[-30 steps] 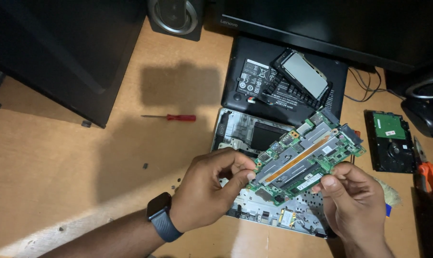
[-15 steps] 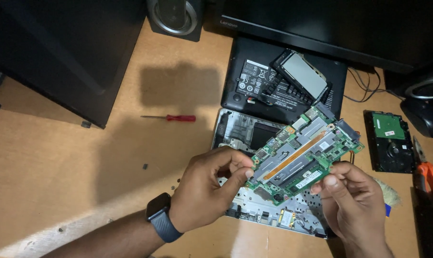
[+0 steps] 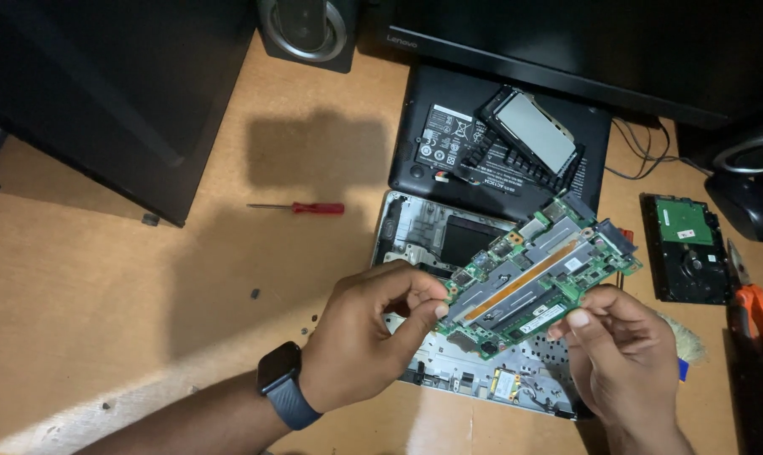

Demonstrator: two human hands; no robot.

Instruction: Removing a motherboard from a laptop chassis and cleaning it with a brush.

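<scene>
- A person's left hand (image 3: 373, 333), a dark smartwatch (image 3: 282, 383) on its wrist, pinches the near-left edge of a green laptop motherboard (image 3: 533, 282) between thumb and fingers.
- The right hand (image 3: 626, 354) grips the board's lower right edge with its fingertips, holding it tilted in the air.
- The motherboard hangs just above an opened silver laptop chassis (image 3: 432, 236) lying on the wooden surface (image 3: 145, 286).
- Behind the chassis rests a black bottom cover (image 3: 440, 147) with a drive caddy (image 3: 533, 131) laid on it.
- A red-handled screwdriver (image 3: 301, 207) lies well apart to the left; a bare hard drive (image 3: 685, 248) and orange-handled pliers (image 3: 756, 307) sit to the right.
</scene>
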